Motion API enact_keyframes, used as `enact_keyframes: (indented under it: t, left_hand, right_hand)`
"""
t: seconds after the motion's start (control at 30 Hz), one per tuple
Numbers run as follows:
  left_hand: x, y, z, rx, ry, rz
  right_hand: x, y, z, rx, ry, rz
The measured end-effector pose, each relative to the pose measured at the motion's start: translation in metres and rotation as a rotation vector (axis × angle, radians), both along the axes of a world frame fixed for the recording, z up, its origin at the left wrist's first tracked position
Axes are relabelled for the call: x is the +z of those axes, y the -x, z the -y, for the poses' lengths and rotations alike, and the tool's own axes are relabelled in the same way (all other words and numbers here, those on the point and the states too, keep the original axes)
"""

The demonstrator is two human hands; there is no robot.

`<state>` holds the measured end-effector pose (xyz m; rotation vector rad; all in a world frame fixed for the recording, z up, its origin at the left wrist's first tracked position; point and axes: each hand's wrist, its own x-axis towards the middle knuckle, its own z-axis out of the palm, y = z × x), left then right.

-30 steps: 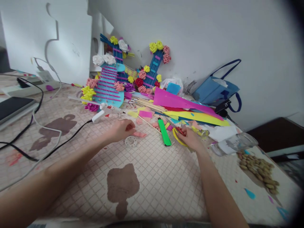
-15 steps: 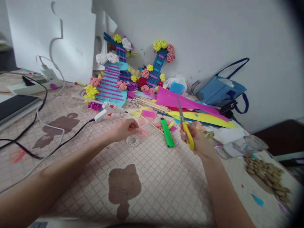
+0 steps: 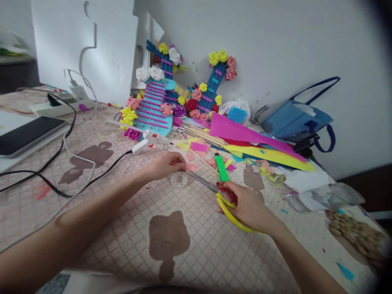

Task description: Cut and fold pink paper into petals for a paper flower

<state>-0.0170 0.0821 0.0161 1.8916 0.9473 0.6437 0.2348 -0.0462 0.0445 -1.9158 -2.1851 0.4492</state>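
Observation:
My left hand (image 3: 170, 165) pinches a small pink paper strip (image 3: 192, 167), whose end sticks out to the right of the fingertips. My right hand (image 3: 246, 204) grips yellow-handled scissors (image 3: 228, 210). Their blades point left and reach close to the strip and my left fingers; whether they touch the paper I cannot tell. A white round disc with holes (image 3: 179, 179) lies just below my left hand. Partly behind my right hand rests a green utility knife (image 3: 221, 167). A white glue gun (image 3: 150, 139) lies beyond my left hand.
Flower-decorated paper guitars (image 3: 153, 104) lean at the back. Nearby lie wooden sticks (image 3: 203, 134) and magenta paper (image 3: 241, 132). A glass jar (image 3: 337, 196) and peanuts (image 3: 357, 232) are at right, with a blue bag (image 3: 301, 116) behind. Cables (image 3: 88, 181) cross the left side.
My right hand has brought the scissors down and left, turning the blades from pointing up toward my left hand. The view has shifted slightly left. The left hand keeps its pinch.

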Motion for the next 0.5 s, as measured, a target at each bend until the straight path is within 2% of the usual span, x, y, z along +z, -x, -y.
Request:
enact_keyframes:
  t: [0.23, 0.37, 0.5]
  left_hand:
    - [0.011, 0.002, 0.009, 0.018, -0.148, -0.065]
    - [0.016, 0.004, 0.014, 0.012, -0.226, -0.08]
    - [0.02, 0.006, 0.016, 0.019, -0.235, -0.078]
  right_hand:
    - [-0.004, -0.008, -0.002, 0.005, 0.021, 0.157]
    - [-0.002, -0.005, -0.006, 0.01, 0.015, 0.175]
    - [0.005, -0.002, -0.009, 0.005, 0.045, 0.166]
